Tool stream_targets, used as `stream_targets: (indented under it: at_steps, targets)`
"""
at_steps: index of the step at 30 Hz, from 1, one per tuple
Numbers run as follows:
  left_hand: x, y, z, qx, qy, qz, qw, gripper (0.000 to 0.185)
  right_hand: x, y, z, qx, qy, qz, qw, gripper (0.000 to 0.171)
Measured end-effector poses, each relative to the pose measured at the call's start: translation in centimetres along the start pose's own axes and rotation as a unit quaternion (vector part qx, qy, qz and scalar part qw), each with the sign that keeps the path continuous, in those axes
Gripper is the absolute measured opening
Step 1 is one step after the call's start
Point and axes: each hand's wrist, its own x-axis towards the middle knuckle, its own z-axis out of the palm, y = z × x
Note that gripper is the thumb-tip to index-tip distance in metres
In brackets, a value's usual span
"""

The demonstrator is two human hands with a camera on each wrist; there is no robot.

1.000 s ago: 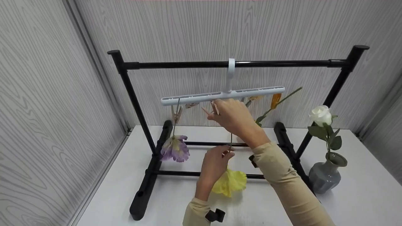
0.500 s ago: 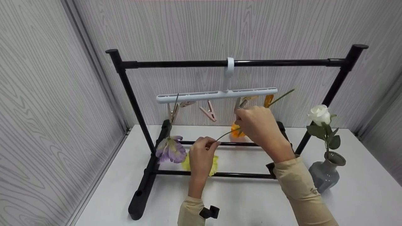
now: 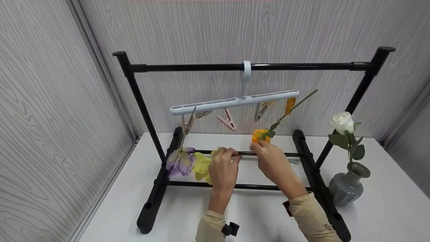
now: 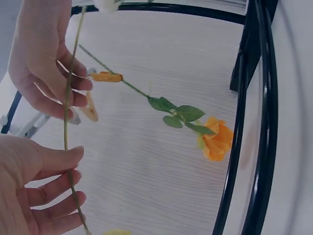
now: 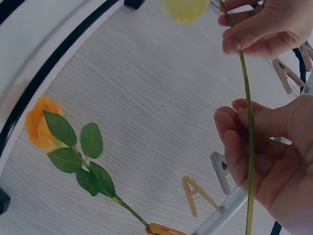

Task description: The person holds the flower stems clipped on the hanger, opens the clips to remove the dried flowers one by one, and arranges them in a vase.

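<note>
My left hand [image 3: 223,171] pinches the thin green stem [image 4: 66,134] of a yellow flower [image 3: 201,166] between thumb and fingers. The flower's head hangs left of that hand, beside a purple flower [image 3: 181,163]. To the right, my right hand [image 3: 273,164] has its fingers loosely bent. Both wrist views show the stem running unbroken in front of the right thumb and fingers. In the head view the right fingertips overlap the lower part of an orange rose [image 3: 260,136], which hangs farther back in the wrist views. A pink clothespin [image 3: 231,119] hangs above, between the hands, gripping nothing.
A pale clip hanger [image 3: 210,106] hangs on the top bar of a black rack [image 3: 195,68]. An orange clothespin [image 3: 290,106] grips the rose's stem. Grey and tan clothespins also hang there. Right of the rack, a grey vase [image 3: 346,190] holds a white rose [image 3: 342,122].
The yellow flower has swung from hanging downward to the left side, its stem now sideways. My right hand has left the pink clothespin and come down beside my left hand.
</note>
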Motion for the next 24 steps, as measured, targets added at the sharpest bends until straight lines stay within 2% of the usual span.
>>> stream_targets:
  at_steps: [4,8,13,15,18,21,24]
  targets:
    - [-0.2,0.5,0.5,0.008,-0.003,0.015,0.9998,0.015,-1.2,0.5,0.9,0.100,-0.001,0.029,0.995,0.028]
    - [-0.4,0.6,0.8,-0.011,-0.012,0.021,0.9996,0.014,-2.1,1.2,1.3,0.203,-0.005,0.048,0.978,0.030]
    - [-0.6,0.6,0.8,-0.025,-0.017,0.034,0.9990,0.014,-2.8,1.3,1.3,0.258,-0.003,0.077,0.963,0.022]
    - [-0.6,0.6,0.8,-0.022,-0.015,0.045,0.9986,0.014,-3.0,1.2,1.3,0.258,-0.001,0.083,0.963,0.017]
    - [-0.8,0.6,0.9,-0.012,-0.011,0.065,0.9978,0.016,-3.3,1.1,1.4,0.230,0.016,0.079,0.970,0.013]
    - [-0.9,0.7,0.9,-0.004,-0.011,0.079,0.9968,0.017,-3.6,1.0,1.6,0.173,0.050,0.057,0.982,0.015]
    - [-1.0,1.0,0.8,-0.002,-0.026,0.081,0.9964,0.019,-3.8,1.1,1.9,0.104,0.090,0.028,0.990,0.020]
